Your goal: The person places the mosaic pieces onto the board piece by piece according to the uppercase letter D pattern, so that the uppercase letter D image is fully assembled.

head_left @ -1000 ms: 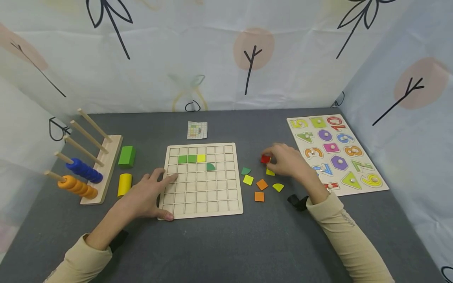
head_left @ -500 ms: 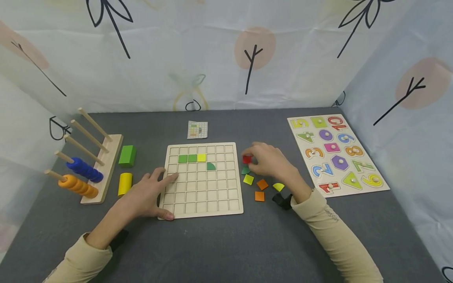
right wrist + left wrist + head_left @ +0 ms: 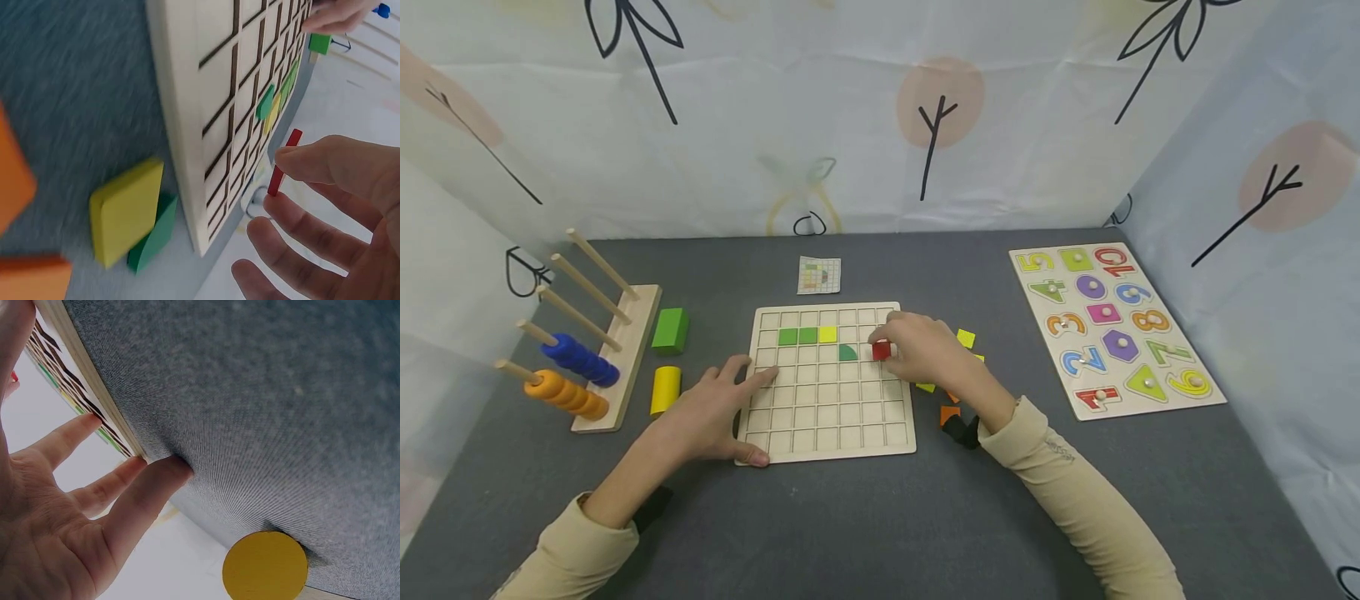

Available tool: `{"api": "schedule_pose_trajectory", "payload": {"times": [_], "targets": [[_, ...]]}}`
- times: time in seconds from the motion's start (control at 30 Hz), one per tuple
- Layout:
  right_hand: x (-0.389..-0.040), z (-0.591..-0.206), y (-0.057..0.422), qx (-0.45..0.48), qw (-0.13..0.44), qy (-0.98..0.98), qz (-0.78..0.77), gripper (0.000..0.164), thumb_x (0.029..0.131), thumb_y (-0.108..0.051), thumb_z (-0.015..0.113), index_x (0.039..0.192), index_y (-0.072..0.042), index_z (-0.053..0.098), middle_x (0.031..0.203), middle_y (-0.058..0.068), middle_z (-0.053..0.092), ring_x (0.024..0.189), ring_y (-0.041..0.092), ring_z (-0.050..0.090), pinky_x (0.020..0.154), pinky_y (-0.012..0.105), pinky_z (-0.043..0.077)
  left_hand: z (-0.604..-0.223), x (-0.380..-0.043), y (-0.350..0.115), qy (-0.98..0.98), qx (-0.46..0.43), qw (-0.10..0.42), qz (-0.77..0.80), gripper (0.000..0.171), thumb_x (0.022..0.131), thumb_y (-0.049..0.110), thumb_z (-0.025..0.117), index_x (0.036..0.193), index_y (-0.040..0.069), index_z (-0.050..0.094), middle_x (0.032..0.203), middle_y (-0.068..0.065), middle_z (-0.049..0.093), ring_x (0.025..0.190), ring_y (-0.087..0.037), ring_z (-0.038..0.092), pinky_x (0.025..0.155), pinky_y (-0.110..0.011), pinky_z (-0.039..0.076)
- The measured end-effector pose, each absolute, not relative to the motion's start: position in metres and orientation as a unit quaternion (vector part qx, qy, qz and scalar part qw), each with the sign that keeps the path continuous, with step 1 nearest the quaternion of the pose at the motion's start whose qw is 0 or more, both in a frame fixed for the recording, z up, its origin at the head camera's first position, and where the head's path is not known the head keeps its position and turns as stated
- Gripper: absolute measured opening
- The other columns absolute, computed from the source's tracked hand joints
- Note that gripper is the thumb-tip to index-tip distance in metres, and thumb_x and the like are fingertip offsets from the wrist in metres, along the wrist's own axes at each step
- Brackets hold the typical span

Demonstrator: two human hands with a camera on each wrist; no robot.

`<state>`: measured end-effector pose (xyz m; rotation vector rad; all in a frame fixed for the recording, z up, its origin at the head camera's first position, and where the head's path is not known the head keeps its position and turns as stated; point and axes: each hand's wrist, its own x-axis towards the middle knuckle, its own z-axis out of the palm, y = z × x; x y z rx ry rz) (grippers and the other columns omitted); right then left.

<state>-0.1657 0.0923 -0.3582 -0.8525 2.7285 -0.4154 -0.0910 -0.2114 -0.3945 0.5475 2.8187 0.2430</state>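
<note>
My right hand [image 3: 921, 348] pinches a red square tile [image 3: 881, 351] between thumb and fingers, over the right part of the wooden grid board [image 3: 827, 417]. In the right wrist view the red tile [image 3: 285, 164] is seen edge-on, raised above the board. My left hand [image 3: 711, 417] rests at the board's left edge with fingers spread, some on the grid and the thumb at the near corner. On the grid lie two green square tiles [image 3: 797, 336], a yellow square tile [image 3: 827, 334] and a dark green quarter-round tile [image 3: 847, 352].
Loose tiles, such as an orange square [image 3: 950, 414] and a yellow square [image 3: 966, 338], lie right of the board, partly behind my right hand. A pattern card [image 3: 818, 276] sits beyond it. A number puzzle [image 3: 1116, 329], peg stacker [image 3: 617, 358], green block [image 3: 670, 331] and yellow cylinder [image 3: 665, 392] flank it.
My right hand has carried the red tile leftward from among the loose tiles to above the board's right side. The left hand has stayed in place.
</note>
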Motion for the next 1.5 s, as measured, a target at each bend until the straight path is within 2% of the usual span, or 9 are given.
{"api": "schedule_pose_trajectory", "payload": {"times": [0.37, 0.73, 0.93, 1.17, 1.5], "targets": [[-0.161, -0.372, 0.064, -0.307, 0.141, 0.930, -0.147, 0.035, 0.092, -0.003, 0.066, 0.122, -0.017, 0.076, 0.112, 0.005, 0.070, 0.087, 0.018, 0.060, 0.058, 0.028, 0.040, -0.395, -0.091, -0.212, 0.970, 0.189, 0.127, 0.085, 0.119, 0.055, 0.063, 0.093, 0.153, 0.013, 0.047, 0.150, -0.031, 0.041, 0.117, -0.052, 0.056, 0.084, -0.060, 0.055], [-0.158, -0.379, 0.052, -0.338, 0.127, 0.922, -0.143, 0.029, 0.088, 0.004, 0.064, 0.102, -0.018, 0.078, 0.092, 0.003, 0.063, 0.078, 0.016, 0.053, 0.056, 0.029, 0.038, -0.394, -0.090, -0.211, 0.969, 0.190, 0.129, 0.088, 0.119, 0.055, 0.064, 0.093, 0.152, 0.013, 0.048, 0.150, -0.031, 0.041, 0.117, -0.052, 0.056, 0.086, -0.060, 0.055], [-0.157, -0.380, 0.050, -0.334, 0.127, 0.924, -0.136, 0.036, 0.086, 0.008, 0.061, 0.105, -0.018, 0.078, 0.093, 0.003, 0.064, 0.076, 0.015, 0.050, 0.053, 0.027, 0.035, -0.394, -0.090, -0.211, 0.969, 0.191, 0.127, 0.086, 0.118, 0.056, 0.064, 0.093, 0.152, 0.012, 0.048, 0.149, -0.032, 0.042, 0.116, -0.052, 0.056, 0.085, -0.060, 0.055], [-0.157, -0.382, 0.049, -0.335, 0.126, 0.923, -0.138, 0.032, 0.086, 0.006, 0.064, 0.103, -0.018, 0.077, 0.092, 0.002, 0.064, 0.075, 0.014, 0.051, 0.054, 0.027, 0.037, -0.394, -0.091, -0.211, 0.969, 0.187, 0.134, 0.084, 0.118, 0.056, 0.064, 0.092, 0.152, 0.013, 0.048, 0.150, -0.031, 0.041, 0.117, -0.052, 0.055, 0.086, -0.060, 0.055], [-0.156, -0.381, 0.050, -0.339, 0.115, 0.923, -0.141, 0.027, 0.087, 0.004, 0.065, 0.100, -0.016, 0.077, 0.086, 0.003, 0.062, 0.072, 0.014, 0.048, 0.052, 0.027, 0.033, -0.392, -0.091, -0.210, 0.969, 0.188, 0.137, 0.083, 0.118, 0.056, 0.064, 0.092, 0.153, 0.013, 0.047, 0.150, -0.031, 0.041, 0.117, -0.052, 0.056, 0.085, -0.060, 0.055]]}}
